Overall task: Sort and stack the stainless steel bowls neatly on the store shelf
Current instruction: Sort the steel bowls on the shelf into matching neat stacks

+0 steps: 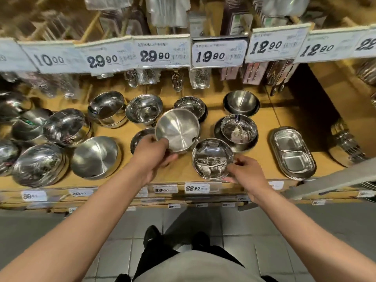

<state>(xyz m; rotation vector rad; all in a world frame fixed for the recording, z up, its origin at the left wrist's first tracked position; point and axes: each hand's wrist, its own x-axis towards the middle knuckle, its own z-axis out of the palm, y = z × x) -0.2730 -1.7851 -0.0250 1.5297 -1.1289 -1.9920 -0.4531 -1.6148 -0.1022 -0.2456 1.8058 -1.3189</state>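
**Hand Positions and Bowl Alignment at the Shelf Front**

The left hand (151,154) grips a brushed steel bowl (177,129) by its near rim, fingers curled round the edge; the bowl is raised and tilted, its open face turned toward the camera. The right hand (247,171) holds a polished bowl (212,158) at its right edge, thumb on the rim and fingers beneath. This polished bowl is the reference landmark for all positions below.

The brushed bowl sits up and to the left of the landmark, their rims almost touching. Both bowls are round, so no long axis governs the move; what matters is the tilt of the brushed bowl against the near-level landmark. Each hand is nearest its own bowl.

Behind and right of the landmark stands a nested bowl pair (238,132); further right lies a two-compartment tray (293,153). Left of the landmark, past the left hand, a brushed stack (95,157) rests on the wooden shelf (179,176).

Judgement: nesting one held bowl into the other likely requires levelling the brushed bowl first, then a short sideways travel.
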